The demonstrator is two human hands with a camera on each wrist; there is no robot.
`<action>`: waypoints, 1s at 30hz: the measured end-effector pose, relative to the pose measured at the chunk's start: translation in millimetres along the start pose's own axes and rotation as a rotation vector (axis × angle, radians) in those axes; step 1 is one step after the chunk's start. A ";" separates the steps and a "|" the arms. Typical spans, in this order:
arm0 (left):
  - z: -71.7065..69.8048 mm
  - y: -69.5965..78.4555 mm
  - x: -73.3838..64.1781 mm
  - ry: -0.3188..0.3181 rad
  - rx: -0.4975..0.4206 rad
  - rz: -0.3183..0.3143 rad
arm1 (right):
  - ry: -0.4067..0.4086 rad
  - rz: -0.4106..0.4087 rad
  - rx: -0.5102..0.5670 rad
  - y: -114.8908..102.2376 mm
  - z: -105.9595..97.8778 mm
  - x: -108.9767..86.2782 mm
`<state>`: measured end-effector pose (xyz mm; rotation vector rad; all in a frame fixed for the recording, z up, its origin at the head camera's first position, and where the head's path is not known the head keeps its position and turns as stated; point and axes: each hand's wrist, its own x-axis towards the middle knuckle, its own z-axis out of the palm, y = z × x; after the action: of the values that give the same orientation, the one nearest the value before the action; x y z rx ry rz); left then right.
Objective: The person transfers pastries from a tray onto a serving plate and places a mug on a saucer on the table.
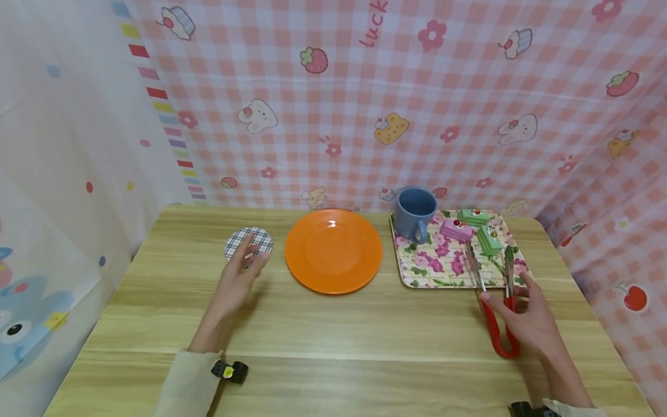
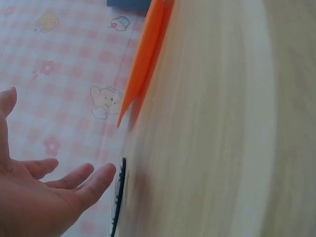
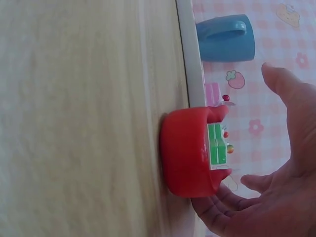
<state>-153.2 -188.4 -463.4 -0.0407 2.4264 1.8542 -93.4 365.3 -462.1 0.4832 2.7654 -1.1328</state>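
Note:
My left hand hovers over a round coaster with a dark check pattern, fingers spread and holding nothing. In the left wrist view the fingertips reach close to the coaster's edge. My right hand surrounds a pair of metal tongs with red handles, thumb on one side and fingers on the other. Seen from the right wrist, the thumb stands well away from the red handle. The tongs' tips rest over a floral tray, near pink and green toy cake slices.
An orange plate lies between the coaster and the tray. At the tray's back left corner stands a blue mug, its handle facing front. Another green cake slice sits at the tray's back. Checked cloth hangs behind the wooden table.

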 end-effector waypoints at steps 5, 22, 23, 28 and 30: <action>4.6 1.6 5.7 0.012 -0.086 -0.061 | -0.027 0.031 -0.023 -2.7 -0.5 -1.8; 21.4 -0.1 21.8 0.053 -0.164 -0.162 | -0.073 0.101 -0.121 -5.3 2.5 1.9; 22.5 -0.3 22.6 0.053 -0.162 -0.165 | -0.071 0.108 -0.126 -5.6 3.0 2.4; 27.7 -1.4 26.1 0.057 -0.165 -0.173 | -0.048 0.145 -0.142 -6.3 6.4 4.1; 29.9 -2.3 27.3 0.057 -0.170 -0.171 | -0.032 0.155 -0.144 -6.7 7.5 4.6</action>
<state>-178.6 -159.3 -475.8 -0.3068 2.2138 1.9989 -100.1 356.8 -464.1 0.6433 2.7025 -0.8926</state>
